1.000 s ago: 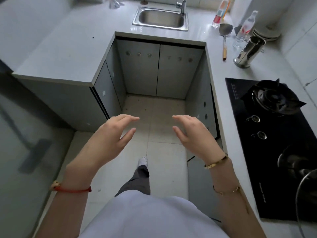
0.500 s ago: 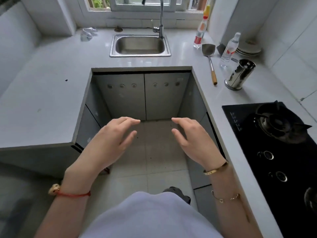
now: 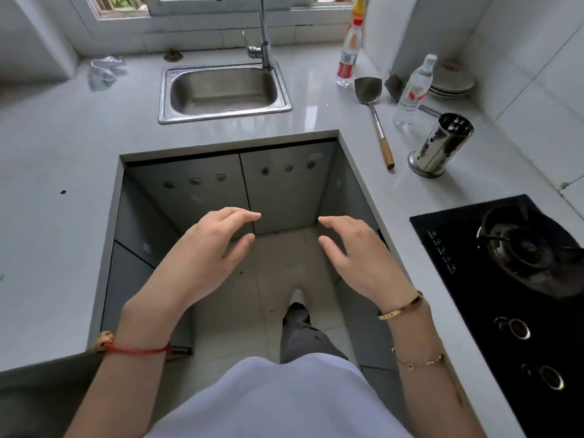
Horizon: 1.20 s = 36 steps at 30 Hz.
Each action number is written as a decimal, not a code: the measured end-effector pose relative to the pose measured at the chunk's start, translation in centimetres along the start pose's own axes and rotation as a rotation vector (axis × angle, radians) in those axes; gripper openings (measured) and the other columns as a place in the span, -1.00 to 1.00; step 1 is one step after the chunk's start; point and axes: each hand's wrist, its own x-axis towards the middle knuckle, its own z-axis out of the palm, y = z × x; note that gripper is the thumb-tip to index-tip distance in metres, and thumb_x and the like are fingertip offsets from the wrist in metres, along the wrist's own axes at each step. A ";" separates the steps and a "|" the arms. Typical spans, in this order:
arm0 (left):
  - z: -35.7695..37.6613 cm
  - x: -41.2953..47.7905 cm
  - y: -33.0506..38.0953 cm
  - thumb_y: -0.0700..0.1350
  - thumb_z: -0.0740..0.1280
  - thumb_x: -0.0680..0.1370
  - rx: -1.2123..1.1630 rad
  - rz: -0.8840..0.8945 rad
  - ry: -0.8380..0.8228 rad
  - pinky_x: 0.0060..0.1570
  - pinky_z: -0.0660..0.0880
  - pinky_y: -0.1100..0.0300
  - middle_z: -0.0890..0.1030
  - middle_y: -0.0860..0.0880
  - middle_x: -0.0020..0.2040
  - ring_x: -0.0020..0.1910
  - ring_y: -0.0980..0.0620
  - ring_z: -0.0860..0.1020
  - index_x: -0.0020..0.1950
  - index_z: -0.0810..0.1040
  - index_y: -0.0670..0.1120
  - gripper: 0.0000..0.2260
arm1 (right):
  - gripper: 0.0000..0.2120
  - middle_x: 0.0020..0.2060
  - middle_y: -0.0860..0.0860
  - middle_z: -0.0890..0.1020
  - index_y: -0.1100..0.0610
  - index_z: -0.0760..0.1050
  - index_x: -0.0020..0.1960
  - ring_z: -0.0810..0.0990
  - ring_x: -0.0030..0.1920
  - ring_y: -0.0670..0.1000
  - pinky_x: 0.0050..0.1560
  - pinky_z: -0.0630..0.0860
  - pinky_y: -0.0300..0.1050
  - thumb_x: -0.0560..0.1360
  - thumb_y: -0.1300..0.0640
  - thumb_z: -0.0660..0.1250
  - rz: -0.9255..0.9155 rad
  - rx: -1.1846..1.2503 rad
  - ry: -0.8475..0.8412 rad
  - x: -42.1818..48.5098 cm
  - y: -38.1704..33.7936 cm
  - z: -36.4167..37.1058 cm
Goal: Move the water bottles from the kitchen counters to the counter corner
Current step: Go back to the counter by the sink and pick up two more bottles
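Two clear water bottles stand on the grey counter (image 3: 57,159) at the far right. One bottle (image 3: 348,56) with a red label and red cap is beside the sink's right end, near the window. The other bottle (image 3: 413,91) has a white cap and stands further right, in front of stacked plates. My left hand (image 3: 208,248) and my right hand (image 3: 354,254) hover open over the floor gap between the counters, palms facing each other, fingers spread. Both hands hold nothing and are well short of the bottles.
A steel sink (image 3: 222,90) with a tap sits at the back. A spatula (image 3: 374,115) with a wooden handle, a steel utensil holder (image 3: 439,147), stacked plates (image 3: 452,85) and a black gas hob (image 3: 518,286) line the right counter. A crumpled plastic bag (image 3: 106,69) lies back left.
I have stepped forward into the gap between the counters, so the sink, bottles and hob appear closer and lower. My hands keep the same open pose.
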 end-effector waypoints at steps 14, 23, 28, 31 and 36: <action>-1.8 23.8 0.2 0.04 0.16 0.60 0.031 0.057 -0.045 0.29 0.35 0.15 0.41 0.22 0.35 0.36 0.16 0.35 0.38 0.36 0.18 -0.66 | -0.61 0.31 -0.07 0.50 0.01 0.35 0.39 0.43 0.32 -0.05 0.36 0.38 -0.07 0.58 0.00 0.17 0.039 -0.009 0.085 19.2 6.2 -8.9; -1.3 34.7 1.1 0.04 0.15 0.60 0.006 0.171 -0.091 0.27 0.40 0.09 0.44 0.18 0.34 0.33 0.14 0.39 0.36 0.38 0.16 -0.67 | -0.63 0.28 -0.05 0.52 0.03 0.37 0.37 0.43 0.30 -0.01 0.36 0.35 -0.06 0.58 0.01 0.16 0.147 0.003 0.135 26.1 10.3 -12.1; -1.1 40.6 0.9 0.02 0.16 0.61 0.012 0.236 -0.124 0.28 0.37 0.18 0.42 0.17 0.36 0.35 0.13 0.38 0.38 0.37 0.14 -0.67 | -0.63 0.29 -0.05 0.51 0.02 0.37 0.37 0.41 0.31 -0.02 0.35 0.36 -0.03 0.58 0.02 0.16 0.219 0.011 0.155 29.5 12.1 -12.8; -1.1 44.4 0.7 0.02 0.17 0.61 0.020 0.281 -0.146 0.27 0.37 0.19 0.43 0.17 0.35 0.34 0.13 0.38 0.39 0.36 0.14 -0.66 | -0.64 0.27 -0.03 0.52 0.02 0.37 0.36 0.42 0.29 0.00 0.33 0.38 0.01 0.57 0.01 0.16 0.276 0.025 0.181 31.9 13.1 -13.3; -1.6 51.3 0.6 0.02 0.17 0.60 0.041 0.376 -0.179 0.26 0.36 0.18 0.44 0.14 0.35 0.33 0.10 0.41 0.40 0.37 0.12 -0.65 | -0.65 0.24 -0.03 0.54 0.03 0.40 0.34 0.44 0.26 0.02 0.29 0.40 0.02 0.57 0.02 0.16 0.347 0.030 0.244 36.2 14.0 -14.7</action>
